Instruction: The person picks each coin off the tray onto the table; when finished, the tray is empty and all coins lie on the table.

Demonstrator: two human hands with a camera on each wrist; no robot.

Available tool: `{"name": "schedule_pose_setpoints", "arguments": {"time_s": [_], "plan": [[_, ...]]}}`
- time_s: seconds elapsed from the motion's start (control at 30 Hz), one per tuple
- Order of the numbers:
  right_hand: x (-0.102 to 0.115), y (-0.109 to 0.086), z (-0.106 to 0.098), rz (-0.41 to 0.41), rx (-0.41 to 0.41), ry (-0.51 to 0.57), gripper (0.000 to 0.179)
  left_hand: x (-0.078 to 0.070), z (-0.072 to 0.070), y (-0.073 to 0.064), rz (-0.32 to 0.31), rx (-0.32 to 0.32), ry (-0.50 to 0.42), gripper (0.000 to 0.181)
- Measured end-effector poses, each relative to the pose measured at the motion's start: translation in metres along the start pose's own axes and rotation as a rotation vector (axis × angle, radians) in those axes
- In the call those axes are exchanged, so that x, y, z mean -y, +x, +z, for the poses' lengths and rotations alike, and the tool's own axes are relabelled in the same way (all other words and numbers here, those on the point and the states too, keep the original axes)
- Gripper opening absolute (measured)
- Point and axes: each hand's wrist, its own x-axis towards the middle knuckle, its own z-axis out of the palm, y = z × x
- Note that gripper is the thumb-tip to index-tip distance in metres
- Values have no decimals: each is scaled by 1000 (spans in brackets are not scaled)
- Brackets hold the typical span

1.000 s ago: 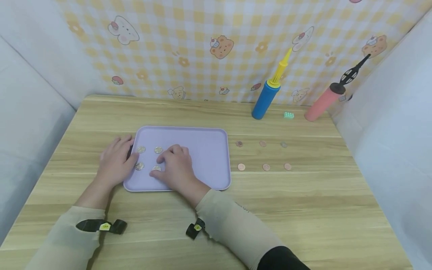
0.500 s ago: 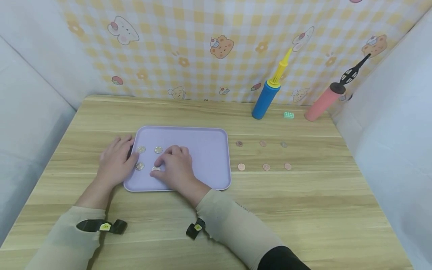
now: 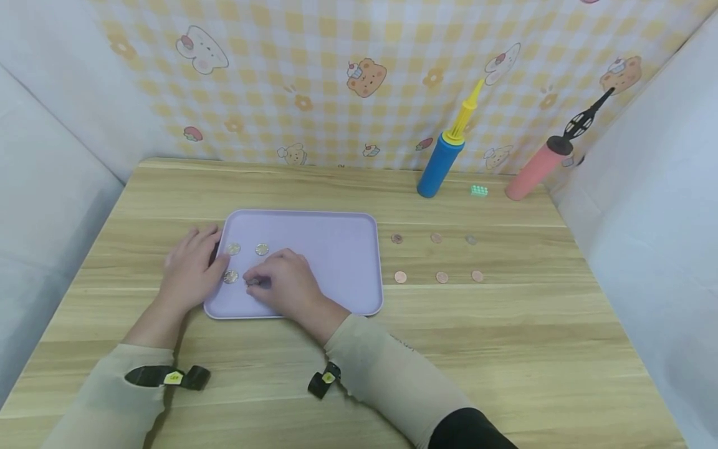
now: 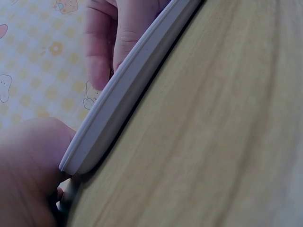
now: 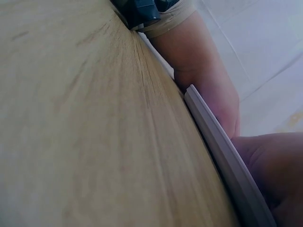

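A lilac tray [image 3: 336, 262] lies on the wooden table. My left hand [image 3: 191, 268] rests at the tray's left side, its thumb over the rim and its other fingers spread on the table. Over the tray's lower left part, my right hand [image 3: 288, 284] pinches a coin [image 3: 254, 282] between thumb and forefinger, the coin tipped up and partly covered. Three more gold-toned coins lie in the tray: an upper left coin [image 3: 233, 248], an upper right coin [image 3: 262, 249] and a lower left coin [image 3: 230, 276]. Both wrist views show mainly the tray's outer wall [image 4: 118, 99] and hands, with no coin visible.
Right of the tray, several coins lie in two rows, among them a copper coin [image 3: 400, 277] and a greyish coin [image 3: 471, 239]. Behind them stand a blue and yellow pump [image 3: 440, 165], a small mint toy brick [image 3: 479, 191] and a pink and black pump [image 3: 535, 171].
My right thumb and forefinger have closed on the lower right coin in the tray and tipped it up, shifting slightly left. My left hand stays in place.
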Motion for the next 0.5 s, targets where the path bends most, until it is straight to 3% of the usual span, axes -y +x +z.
{"name": "schedule_pose_setpoints", "arguments": {"time_s": [0.27,0.5], "plan": [[-3,1,3,50,-52,122,31,0,1,0,2,2,1,57],[-7,2,1,47,-66,278,41,1,2,0,0,5,3,57]]}}
